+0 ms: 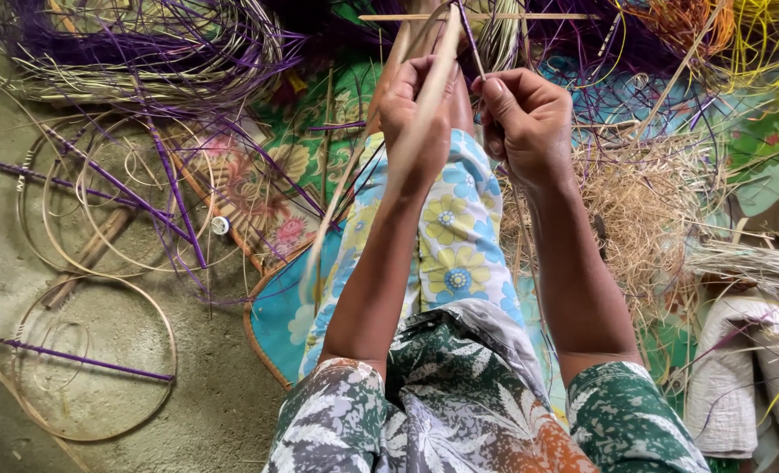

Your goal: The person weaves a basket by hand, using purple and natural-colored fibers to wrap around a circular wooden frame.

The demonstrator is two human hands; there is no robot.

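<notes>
Your open room is the bare floor (223, 412) at eight o'clock. Purple strips (144, 52) crowd eleven o'clock; straw (643, 201) blocks three o'clock.

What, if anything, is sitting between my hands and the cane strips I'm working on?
Nothing visible. The left hand already grips the pale cane strip, and the right hand pinches the thin purple strand directly.

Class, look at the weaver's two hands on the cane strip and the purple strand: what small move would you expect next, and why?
Probably the right hand draws the purple strand snug around the cane strip. The strand is pinched at the fingertips right beside the strip, which the left hand grips firmly.
</notes>
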